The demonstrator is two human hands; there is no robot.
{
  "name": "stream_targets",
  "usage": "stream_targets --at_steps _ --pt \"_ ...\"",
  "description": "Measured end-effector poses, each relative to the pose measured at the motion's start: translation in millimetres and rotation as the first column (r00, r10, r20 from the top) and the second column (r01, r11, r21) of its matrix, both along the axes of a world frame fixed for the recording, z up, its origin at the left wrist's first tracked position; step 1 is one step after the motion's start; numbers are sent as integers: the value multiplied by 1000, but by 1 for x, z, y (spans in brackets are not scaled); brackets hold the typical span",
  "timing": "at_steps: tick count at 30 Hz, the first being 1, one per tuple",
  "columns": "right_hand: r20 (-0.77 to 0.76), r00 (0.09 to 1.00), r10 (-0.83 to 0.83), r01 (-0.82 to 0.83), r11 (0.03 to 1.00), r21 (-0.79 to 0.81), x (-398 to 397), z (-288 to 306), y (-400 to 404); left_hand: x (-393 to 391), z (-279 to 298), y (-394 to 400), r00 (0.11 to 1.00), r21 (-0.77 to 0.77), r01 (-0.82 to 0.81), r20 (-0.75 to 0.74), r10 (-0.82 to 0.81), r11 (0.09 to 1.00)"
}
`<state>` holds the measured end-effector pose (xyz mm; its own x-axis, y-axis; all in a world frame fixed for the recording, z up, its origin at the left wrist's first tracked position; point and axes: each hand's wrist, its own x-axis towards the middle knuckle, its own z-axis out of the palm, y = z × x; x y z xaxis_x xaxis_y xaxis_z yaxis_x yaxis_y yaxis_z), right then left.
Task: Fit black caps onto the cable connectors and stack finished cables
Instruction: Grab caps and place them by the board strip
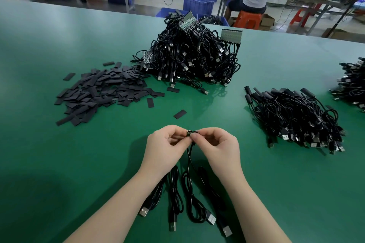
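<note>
- Left hand [167,144] and right hand [215,144] both pinch small connector board [192,133] between fingertips.
- Its cables [189,189] hang to green table [59,163].
- Loose black caps [102,90] lie far left.

On the table [59,45], the heap of caps [102,90] lies at centre left, touching the big pile of cables [189,55] behind centre. The stack of finished cables [296,120] lies at right, and another pile, partly cut off, at the far right edge [351,83]. At lower centre both hands, left [167,144] and right [217,144], meet over what seem four cables [189,199] lying side by side.
</note>
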<state>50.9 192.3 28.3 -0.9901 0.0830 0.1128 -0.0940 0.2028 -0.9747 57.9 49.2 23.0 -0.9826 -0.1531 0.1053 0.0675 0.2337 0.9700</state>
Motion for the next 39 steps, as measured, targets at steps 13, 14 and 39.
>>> stream_targets --at_steps 13,14,39 --pt "-60 998 -15 18 999 49 1 -3 -5 0 -1 2 1000 -28 -1 3 1 1000" --pt "-62 998 -18 22 998 54 2 -4 -5 0 0 2 1000 -25 -2 8 2 1000" --pt "51 988 147 -133 968 -211 -2 1 5 -3 3 -10 974 160 205 58 -217 966"
